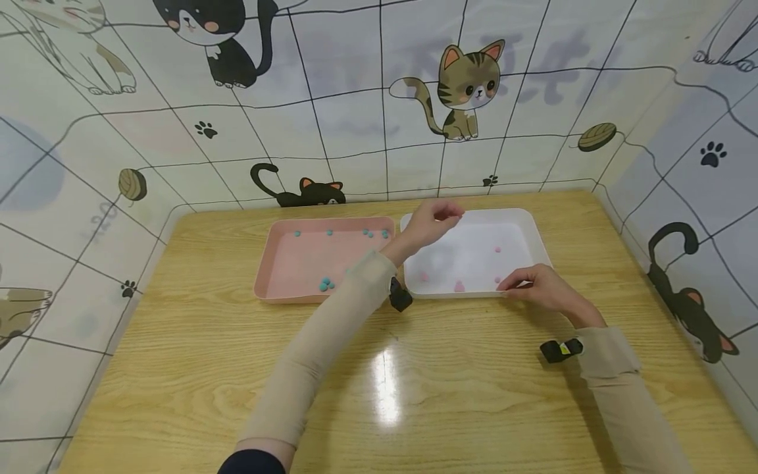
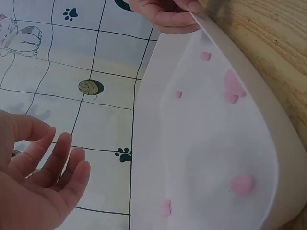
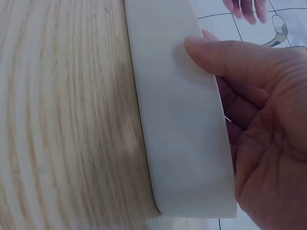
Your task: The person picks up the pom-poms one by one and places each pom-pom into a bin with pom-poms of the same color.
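Note:
My right hand (image 1: pixel 545 288) holds the near rim of a white tray (image 1: pixel 468 243) toward its right end. In the right wrist view its thumb presses the outer wall of the tray, and the other fingers lie behind the rim. Over the far left part of this tray hovers my left hand (image 1: pixel 428 225). The left wrist view shows its fingers loosely bent, with nothing between them. Several small pink lumps (image 2: pixel 242 184) are scattered in the white tray, mostly along the near side.
Left of the white tray stands a pink tray (image 1: pixel 296 263) with several small teal lumps (image 1: pixel 323 287) in it, partly hidden by my left arm. Both trays lie on a wood-grain table (image 1: pixel 201 329). A cat-patterned cloth (image 1: pixel 355 131) surrounds the table's back and sides.

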The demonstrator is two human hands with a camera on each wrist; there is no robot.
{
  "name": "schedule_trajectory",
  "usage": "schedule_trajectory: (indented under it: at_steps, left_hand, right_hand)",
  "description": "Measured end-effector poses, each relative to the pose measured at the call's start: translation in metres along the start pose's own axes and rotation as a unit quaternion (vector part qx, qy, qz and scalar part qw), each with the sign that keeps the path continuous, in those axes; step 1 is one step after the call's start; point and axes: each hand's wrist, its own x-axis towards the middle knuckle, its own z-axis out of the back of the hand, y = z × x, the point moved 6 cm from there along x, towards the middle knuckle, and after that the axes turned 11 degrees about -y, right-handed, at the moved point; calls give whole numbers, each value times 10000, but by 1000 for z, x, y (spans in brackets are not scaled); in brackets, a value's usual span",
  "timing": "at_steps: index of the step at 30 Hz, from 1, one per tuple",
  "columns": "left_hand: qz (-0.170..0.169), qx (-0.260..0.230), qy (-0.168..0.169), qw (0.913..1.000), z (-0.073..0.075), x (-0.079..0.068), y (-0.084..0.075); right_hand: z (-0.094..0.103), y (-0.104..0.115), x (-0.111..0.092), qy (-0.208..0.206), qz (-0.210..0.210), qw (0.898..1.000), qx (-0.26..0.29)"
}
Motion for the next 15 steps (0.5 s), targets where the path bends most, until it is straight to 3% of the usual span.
schedule_trajectory:
  at_steps: [3, 9, 13, 15]
  left_hand:
    - [-125, 276, -1, 9995, 5, -10, 1]
    - [-793, 969, -18, 9921, 11, -33, 0]
    - [-939, 1718, -331, 9801, 19, -54, 2]
    - [-1033, 2251, -585, 9671, 23, -65, 2]
  right_hand:
    - [1, -2, 1, 59, -7, 10000, -67]
    - [7, 3, -7, -83, 157, 9998, 124]
    - [8, 12, -12, -717, 409, 9965, 122]
    - [6, 22, -13, -1228, 758, 9893, -196]
